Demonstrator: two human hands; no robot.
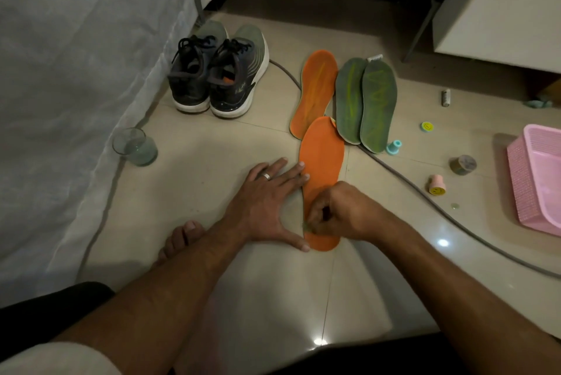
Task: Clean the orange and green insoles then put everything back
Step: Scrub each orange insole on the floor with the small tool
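An orange insole (322,156) lies lengthwise on the tiled floor in front of me. My left hand (267,201) lies flat beside it, fingers spread, with fingertips and thumb touching its left edge. My right hand (337,212) is curled over the insole's heel end and pinches a small greenish scrubbing thing (306,226) against it. A second orange insole (315,89) lies further back. Two green insoles (365,101) with yellow scribbles lie side by side to its right. A pair of dark sneakers (217,74) stands at the back left.
A glass (135,147) stands by the grey cover at left. A hose (455,222) crosses the floor on the right. A pink basket (537,177) sits at the right edge. Small stamps, a tape roll (463,164) and a battery are scattered near it. My bare foot (179,241) rests at lower left.
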